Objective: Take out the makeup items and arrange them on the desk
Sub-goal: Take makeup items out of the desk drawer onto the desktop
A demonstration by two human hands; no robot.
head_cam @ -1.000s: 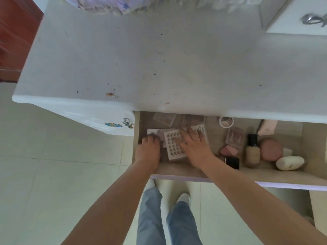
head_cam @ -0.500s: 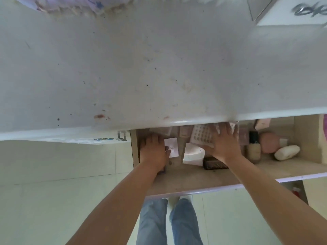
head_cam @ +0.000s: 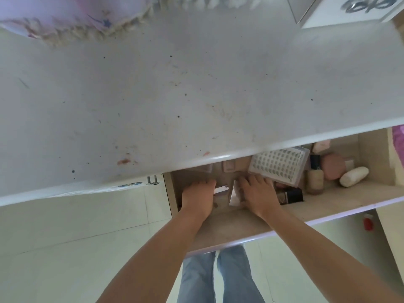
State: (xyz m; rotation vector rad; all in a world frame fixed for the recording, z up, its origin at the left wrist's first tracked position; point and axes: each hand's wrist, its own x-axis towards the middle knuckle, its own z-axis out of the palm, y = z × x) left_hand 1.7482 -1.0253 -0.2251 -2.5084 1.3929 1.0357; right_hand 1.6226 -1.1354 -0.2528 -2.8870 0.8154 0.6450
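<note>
The open drawer (head_cam: 317,217) under the white desk (head_cam: 196,95) holds the makeup items. My left hand (head_cam: 197,197) is at the drawer's left end, fingers bent down, pinching a small white card (head_cam: 221,190). Just to its right, my right hand (head_cam: 259,193) grips a glossy silver packet (head_cam: 234,194) that is tilted up. Beyond my right hand lies a clear lash tray (head_cam: 278,165). A black box (head_cam: 291,196), a foundation bottle (head_cam: 314,178), a pink puff (head_cam: 332,166) and a white sponge (head_cam: 354,177) lie further right.
A frilly purple cloth (head_cam: 65,20) lies at the desk's far left. A white cabinet with a metal handle (head_cam: 367,5) stands at the far right. Small pale compacts (head_cam: 229,166) sit under the desk's edge. My legs (head_cam: 218,278) stand below the drawer.
My right hand left the lash tray and moved left onto the silver packet. The lash tray now lies further right. My left hand stays at the left end by the white card.
</note>
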